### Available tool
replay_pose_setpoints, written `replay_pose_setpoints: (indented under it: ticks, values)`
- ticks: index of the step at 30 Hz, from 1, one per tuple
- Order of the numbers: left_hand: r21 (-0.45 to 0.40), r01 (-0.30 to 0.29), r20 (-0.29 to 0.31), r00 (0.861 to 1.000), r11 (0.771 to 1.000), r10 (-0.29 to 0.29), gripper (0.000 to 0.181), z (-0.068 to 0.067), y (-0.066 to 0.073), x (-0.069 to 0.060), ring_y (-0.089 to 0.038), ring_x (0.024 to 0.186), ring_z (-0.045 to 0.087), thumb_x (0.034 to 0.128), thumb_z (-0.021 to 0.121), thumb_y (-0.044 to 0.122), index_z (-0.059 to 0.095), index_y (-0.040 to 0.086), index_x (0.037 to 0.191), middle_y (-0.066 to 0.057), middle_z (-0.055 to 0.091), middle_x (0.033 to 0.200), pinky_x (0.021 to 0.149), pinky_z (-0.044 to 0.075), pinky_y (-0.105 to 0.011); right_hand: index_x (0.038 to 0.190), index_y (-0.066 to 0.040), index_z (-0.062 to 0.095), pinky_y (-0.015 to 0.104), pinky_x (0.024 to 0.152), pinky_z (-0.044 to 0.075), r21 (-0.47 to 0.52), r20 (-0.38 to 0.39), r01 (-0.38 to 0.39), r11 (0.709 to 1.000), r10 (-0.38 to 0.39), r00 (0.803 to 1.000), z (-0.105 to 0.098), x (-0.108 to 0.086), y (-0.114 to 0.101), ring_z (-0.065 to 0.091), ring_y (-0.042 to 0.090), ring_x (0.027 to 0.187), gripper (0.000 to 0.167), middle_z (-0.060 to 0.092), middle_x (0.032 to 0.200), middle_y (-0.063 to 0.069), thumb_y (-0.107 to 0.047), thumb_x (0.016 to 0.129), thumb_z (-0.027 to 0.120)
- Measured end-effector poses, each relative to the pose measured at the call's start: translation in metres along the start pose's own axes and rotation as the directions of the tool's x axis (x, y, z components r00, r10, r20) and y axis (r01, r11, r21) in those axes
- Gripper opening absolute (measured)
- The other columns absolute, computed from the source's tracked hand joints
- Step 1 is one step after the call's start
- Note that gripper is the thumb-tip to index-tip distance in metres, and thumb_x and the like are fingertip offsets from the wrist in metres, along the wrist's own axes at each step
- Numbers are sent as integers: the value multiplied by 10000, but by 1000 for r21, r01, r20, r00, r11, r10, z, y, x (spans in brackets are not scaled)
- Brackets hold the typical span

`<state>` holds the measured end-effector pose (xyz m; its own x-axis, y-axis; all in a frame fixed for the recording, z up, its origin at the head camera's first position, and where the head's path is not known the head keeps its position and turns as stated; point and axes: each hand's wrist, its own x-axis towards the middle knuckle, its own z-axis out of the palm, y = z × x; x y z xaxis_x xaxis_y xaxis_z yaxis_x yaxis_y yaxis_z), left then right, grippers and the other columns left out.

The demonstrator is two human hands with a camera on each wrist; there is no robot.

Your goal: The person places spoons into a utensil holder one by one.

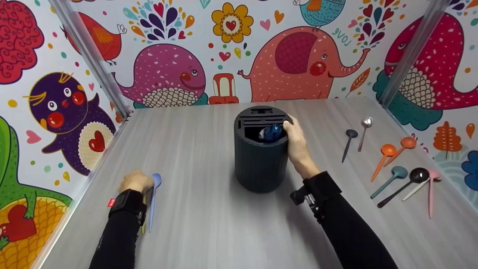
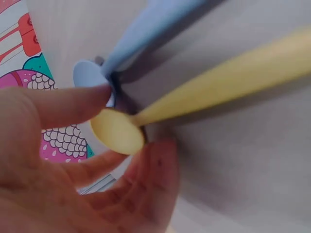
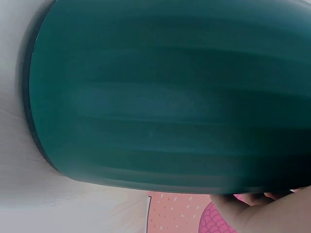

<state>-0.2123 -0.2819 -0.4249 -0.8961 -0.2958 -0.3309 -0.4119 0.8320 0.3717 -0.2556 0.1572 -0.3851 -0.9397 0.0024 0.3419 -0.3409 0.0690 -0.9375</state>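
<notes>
My left hand (image 1: 136,181) is low over the table at the left. In the left wrist view, its thumb and fingers pinch the bowl of a yellow spoon (image 2: 117,131) at the edges. A light blue spoon (image 1: 152,205) lies right beside it, close to the thumb. At the middle stands a dark, ribbed utensil holder (image 1: 260,164) with a slotted top. My right hand (image 1: 297,145) grips its right side, thumb at the rim. Inside the holder's front opening is a shiny dark blue, rounded thing (image 1: 272,133), with a whitish one partly hidden beside it.
On the right lie several spoons and ladles: a dark grey spoon (image 1: 347,144), a metal spoon (image 1: 366,125), two orange ones (image 1: 388,150), a teal one (image 1: 399,172), a black ladle (image 1: 418,175) and a pink one (image 1: 431,190). Printed panels (image 1: 231,59) enclose the table.
</notes>
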Motion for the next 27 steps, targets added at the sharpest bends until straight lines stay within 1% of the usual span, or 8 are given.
replay_pose_setpoints:
  ticks: [3,6,8,11,14,16,21,27]
  values:
    - [-25,4,-20,1000,1000,-5,524,2,1,-1,-534,1084,512,937,484,232,513,-187,1249,-443,481,1247,900,445,-571,1515,-16,397,415,1151,238,4,1,-2,1000,2,1000,0,1,0,383,245,1362,539,449,1488,157,-277,1044,362]
    - [-71,18,-45,999,997,-21,617,4,3,0,-611,1185,446,956,463,239,374,-210,1370,-482,391,1306,971,407,-624,1517,-24,397,413,1151,238,4,1,-5,1000,5,1000,0,1,1,382,240,1364,538,449,1489,150,-281,1045,361]
    - [-112,26,-70,997,993,-34,637,6,5,2,-632,1202,420,965,447,230,288,-200,1407,-482,359,1313,992,387,-644,1518,-26,398,412,1150,241,7,-1,-2,1000,2,1000,0,1,1,385,240,1362,538,451,1489,150,-281,1045,360]
    - [-179,12,-123,992,984,-35,598,9,6,8,-635,1188,426,988,396,199,204,-147,1437,-481,350,1303,987,380,-655,1516,-21,401,406,1146,246,18,-2,4,1000,-3,1000,1,1,1,390,239,1356,538,455,1484,152,-276,1044,360]
    - [-238,-4,-181,983,971,-40,524,12,8,12,-624,1163,458,1017,344,194,188,-81,1435,-471,370,1291,962,396,-654,1502,-16,416,397,1136,260,23,-2,12,1000,-12,1000,1,1,1,402,232,1343,526,465,1471,147,-271,1045,360]
    - [-258,-12,-212,976,966,-44,504,15,8,14,-619,1156,468,1035,321,197,182,-53,1450,-467,380,1298,946,406,-654,1492,-22,427,394,1126,269,14,2,14,1000,-14,1000,1,1,2,413,225,1327,514,473,1457,137,-274,1048,361]
    - [-272,-37,-278,960,962,-42,521,17,9,16,-611,1162,476,1067,290,234,183,-15,1513,-454,400,1314,935,415,-661,1482,-25,439,392,1116,279,5,2,18,1000,-18,1000,0,1,3,425,220,1309,500,483,1443,132,-268,1052,360]
    - [-280,-108,-363,932,954,-1,505,15,15,15,-579,1146,513,1089,257,293,269,16,1511,-402,492,1262,907,427,-657,1470,6,447,386,1129,269,26,-15,30,999,-29,999,1,2,3,423,230,1321,491,492,1441,162,-225,1045,368]
